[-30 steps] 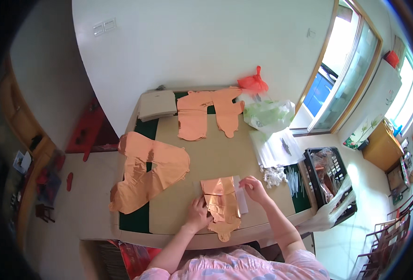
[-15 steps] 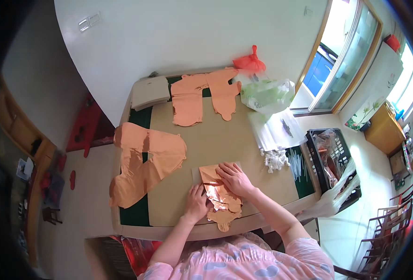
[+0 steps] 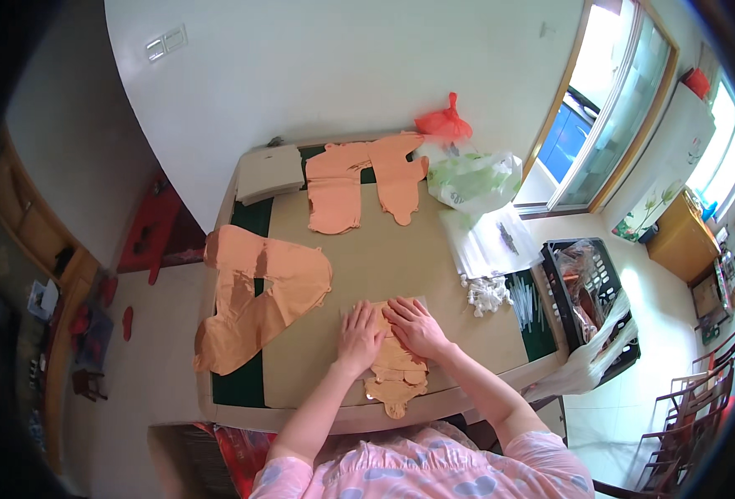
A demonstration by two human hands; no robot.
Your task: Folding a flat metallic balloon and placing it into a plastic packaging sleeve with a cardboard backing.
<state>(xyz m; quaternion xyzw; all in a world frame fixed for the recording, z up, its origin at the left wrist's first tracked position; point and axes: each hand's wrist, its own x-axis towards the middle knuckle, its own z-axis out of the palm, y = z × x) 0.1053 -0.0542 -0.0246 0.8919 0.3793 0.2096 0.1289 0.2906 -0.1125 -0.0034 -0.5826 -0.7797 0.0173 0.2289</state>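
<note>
- Head view: shows folded copper-coloured foil piece (image 3: 402, 359) flat on the surface (image 3: 401, 258), near the wearer's edge, partly under both palms.
- Looks light, thin, limp, slick, easily creased; seems best lifted by opposite folded edges.
- Shows left hand (image 3: 361, 334) palm down, fingers extended, angled inward, gripping nothing.
- Shows right hand (image 3: 416, 328) flat, fingers extended over upper right portion, angled inward, likewise gripping nothing.
</note>
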